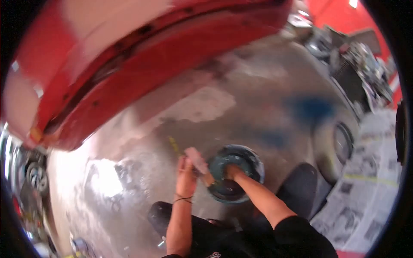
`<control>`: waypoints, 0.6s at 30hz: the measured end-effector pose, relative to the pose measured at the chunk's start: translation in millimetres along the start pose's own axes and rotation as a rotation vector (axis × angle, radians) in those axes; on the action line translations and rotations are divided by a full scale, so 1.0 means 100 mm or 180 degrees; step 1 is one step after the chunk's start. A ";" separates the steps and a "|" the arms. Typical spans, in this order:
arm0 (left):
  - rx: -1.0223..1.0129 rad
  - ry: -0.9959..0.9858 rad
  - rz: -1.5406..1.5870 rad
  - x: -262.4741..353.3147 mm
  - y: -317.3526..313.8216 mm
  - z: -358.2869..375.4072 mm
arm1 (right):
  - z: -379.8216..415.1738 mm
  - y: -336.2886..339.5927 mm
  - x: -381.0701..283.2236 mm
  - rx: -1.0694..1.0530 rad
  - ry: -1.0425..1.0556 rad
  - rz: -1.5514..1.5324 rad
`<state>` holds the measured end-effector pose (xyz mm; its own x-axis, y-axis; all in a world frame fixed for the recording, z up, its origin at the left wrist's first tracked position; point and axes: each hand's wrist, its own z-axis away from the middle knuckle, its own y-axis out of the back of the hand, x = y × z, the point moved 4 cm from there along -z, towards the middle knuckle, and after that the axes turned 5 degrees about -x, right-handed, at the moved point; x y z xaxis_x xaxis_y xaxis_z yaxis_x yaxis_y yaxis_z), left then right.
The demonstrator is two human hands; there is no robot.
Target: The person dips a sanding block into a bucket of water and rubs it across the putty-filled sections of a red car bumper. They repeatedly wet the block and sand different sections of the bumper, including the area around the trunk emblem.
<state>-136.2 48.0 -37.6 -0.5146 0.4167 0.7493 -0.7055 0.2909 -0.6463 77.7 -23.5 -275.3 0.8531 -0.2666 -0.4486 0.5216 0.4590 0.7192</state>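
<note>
My left hand (186, 167) is closed on a long pale pink block (196, 160) with a brownish end (208, 179) that reaches to the bucket's near left rim. Blur hides the block's exact kind. My right hand (232, 172) reaches down into a round bucket (259, 165) of dark greenish liquid. Its fingers are under the surface, so whether they hold anything is hidden. The bucket stands on the floor in front of my knees.
A red car body (180, 64) with pale patches spans the upper left. Wet concrete floor (142, 172) lies below it. At right are a wheel-like round object (340, 144), newspaper sheets (361, 185) and piled parts (361, 64). A thin yellow strip (174, 145) shows beyond my left hand.
</note>
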 end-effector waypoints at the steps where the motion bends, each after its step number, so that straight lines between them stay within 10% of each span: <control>1: 0.0068 0.0010 0.0072 0.02 -0.02 0.04 | 0.12 0.05 -0.06 -0.0047 -0.0141 0.0287; 8: 0.0587 0.0013 0.0285 -0.12 0.25 0.07 | 0.25 0.32 0.21 -0.0369 -0.0087 0.0895; 11: 0.0688 -0.0025 -0.0240 -0.05 0.32 0.10 | 0.41 0.69 0.06 -0.1556 -0.0263 -0.0024; 14: 0.0525 -0.0321 -0.1454 0.25 0.07 0.11 | 1.26 2.56 -1.52 -0.1785 -0.0008 -0.0502; 18: 0.0114 -0.1541 -0.4242 1.61 -1.23 0.13 | 2.31 4.77 -3.35 -0.0363 0.1645 0.0274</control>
<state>-138.1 68.4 164.7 0.4273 -0.4819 0.7649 -0.7957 0.2011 0.5713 44.1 89.3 340.8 0.7595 0.2148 -0.6140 0.4207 0.5577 0.7155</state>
